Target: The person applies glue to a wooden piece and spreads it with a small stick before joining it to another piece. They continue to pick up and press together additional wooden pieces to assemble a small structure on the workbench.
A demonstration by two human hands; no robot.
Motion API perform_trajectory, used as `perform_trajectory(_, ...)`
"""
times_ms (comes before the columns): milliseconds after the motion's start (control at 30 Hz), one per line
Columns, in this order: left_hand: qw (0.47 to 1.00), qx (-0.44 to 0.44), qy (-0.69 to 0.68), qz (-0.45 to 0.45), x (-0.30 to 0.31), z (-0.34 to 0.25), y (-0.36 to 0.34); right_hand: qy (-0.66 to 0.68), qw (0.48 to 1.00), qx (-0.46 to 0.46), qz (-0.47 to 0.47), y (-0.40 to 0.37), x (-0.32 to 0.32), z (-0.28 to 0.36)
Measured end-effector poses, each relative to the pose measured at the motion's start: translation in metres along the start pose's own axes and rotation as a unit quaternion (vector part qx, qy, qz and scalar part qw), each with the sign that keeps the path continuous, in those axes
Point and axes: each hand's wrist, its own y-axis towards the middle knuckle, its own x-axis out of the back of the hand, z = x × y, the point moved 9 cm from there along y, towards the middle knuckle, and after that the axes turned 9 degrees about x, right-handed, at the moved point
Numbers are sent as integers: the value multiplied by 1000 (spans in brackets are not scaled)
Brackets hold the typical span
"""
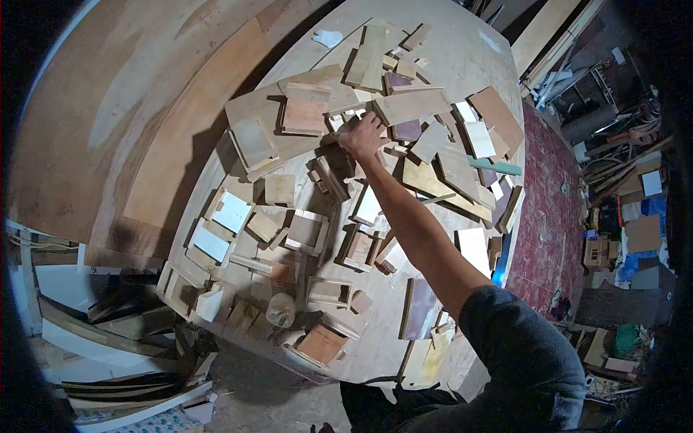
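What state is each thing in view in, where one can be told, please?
Right hand: fingers bent, among wood pieces.
Table: strewn with wood pieces.
Small wooden frame: open.
Round container: lid unclear.
White item: crumpled.
Left hand: out of view.

Many wooden pieces (367, 59) lie scattered across the pale table (458, 45).

One right hand (362, 137), one round container (281, 310), one green strip (495, 166) and dozens of wooden pieces (304, 115) are showing.

Free tabletop (384, 310) between small wedge (361, 302) and purple board (419, 310); wooden box (330, 178) and pale board (411, 106) close beside the right hand (362, 136)
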Motion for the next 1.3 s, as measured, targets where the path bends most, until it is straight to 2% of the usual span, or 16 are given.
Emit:
perform_trajectory(200, 992, 119, 51, 14, -2, 0, -6, -19, 1000, 6, -3, 3, -9, -3)
perform_trajectory(300, 988, 131, -87, 11, -6, 7, -10, -27, 1000, 9, -1, 1, -5, 2)
perform_trajectory(367, 996, 31, -86, 15, -8, 3, -10, -27, 1000, 14, -6, 1, -1, 5)
perform_trajectory(600, 995, -37, -81, 40, -8, -26, -15, -24, 1000, 3, 10, 11, -15, -3)
perform_trajectory(700, 994, 100, 12, 45, -7, -1, -12, -11, 1000, 15, 3, 10, -15, -5)
perform_trajectory(733, 955, -130, 243, 110, -30, 1, -9, -8, 1000, 26, -2, 9, -12, -4)
perform_trajectory(767, 809, -347, 446, 163, -62, 45, -14, -8, 1000, 25, -3, 9, -8, -5)
perform_trajectory(800, 809, -349, 445, 163, -62, 27, -22, -19, 999, 29, 18, 8, -6, -5)
perform_trajectory(867, 977, -201, 32, 57, -13, -13, -16, -29, 998, 33, 38, 8, 2, -4)
perform_trajectory(900, 977, -203, 32, 57, -12, 13, 8, -27, 997, 40, 54, 8, 5, -3)
perform_trajectory(933, 865, -414, 235, 161, -44, 22, -2, -26, 996, 46, 71, 7, 7, -4)
perform_trajectory(967, 658, -581, 411, 247, -71, 63, -17, -28, 996, 44, 70, 5, 11, -6)
perform_trajectory(1000, 657, -583, 409, 248, -72, 19, -36, -13, 997, 53, 51, 4, 15, -8)
perform_trajectory(1067, 889, -442, 83, 86, -21, -94, -34, 2, 998, 64, 29, 1, 31, -10)
perform_trajectory(1167, 908, -398, 77, 105, -54, -79, -5, 190, 974, 122, -6, -13, 61, -23)
perform_trajectory(1300, 937, -307, 64, 154, -83, -81, 28, 236, 954, 183, -7, -72, 127, -62)
